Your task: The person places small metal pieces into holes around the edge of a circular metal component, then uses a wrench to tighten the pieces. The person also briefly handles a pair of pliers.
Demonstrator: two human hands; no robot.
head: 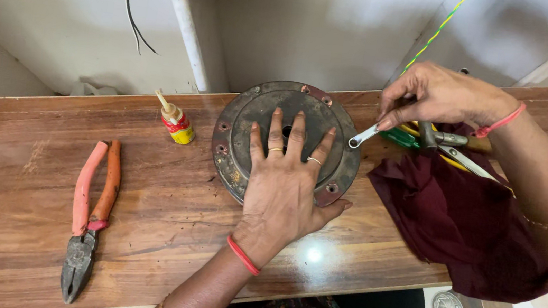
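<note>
The left hand point(283, 179) lies flat and spread on the round, dark metal motor cover point(287, 142), pinning it to the wooden bench point(21, 172); nothing is gripped, the palm simply presses down. The right hand point(437, 97), off the cover's right edge, pinches a small silver ring spanner point(363, 138) between thumb and fingers, its ring end hanging just beside the cover's rim and not yet seated on any fastener. Around the rim several lugs show with small fasteners in them, and I cannot tell whether they are tight or loose. To my eye the work on the cover is at an early stage: it is steadied, the tool is in hand, but no fastener is engaged.

To the right of the cover a maroon cloth point(461, 219) holds more tools point(453, 144). Left of the cover stands a small yellow glue bottle point(177, 123), and further left lie orange-handled pliers point(90, 222), untouched.
</note>
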